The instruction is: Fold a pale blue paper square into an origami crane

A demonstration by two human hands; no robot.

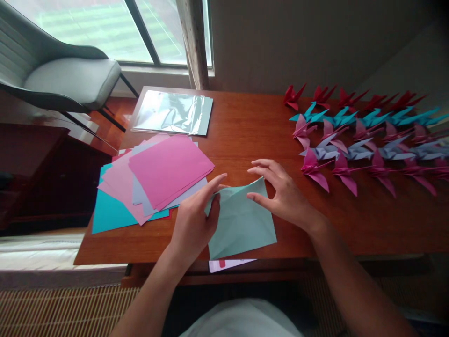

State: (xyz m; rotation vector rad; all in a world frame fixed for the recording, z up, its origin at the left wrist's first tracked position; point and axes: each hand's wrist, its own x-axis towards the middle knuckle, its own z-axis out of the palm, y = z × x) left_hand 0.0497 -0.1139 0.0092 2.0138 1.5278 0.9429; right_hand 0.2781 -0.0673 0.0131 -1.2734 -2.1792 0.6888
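A light green sheet of origami paper (242, 220) with crease lines lies in front of me at the table's near edge, its top edge lifted a little. My left hand (197, 213) is on the paper's left side, thumb in front and fingers behind, gripping it; the index finger points past the top edge. At the upper right corner, my right hand (280, 192) is open, its thumb and fingers spread apart around that corner. The right thumb tip lies over the paper; whether it touches I cannot tell.
Pink, lilac and turquoise paper sheets (171, 171) are fanned out at left on the wooden table (242, 126). Behind them lies a clear packet of pale green paper (171, 112). Rows of folded paper cranes (345, 173) stand at right. A grey chair (73, 82) is beside the window.
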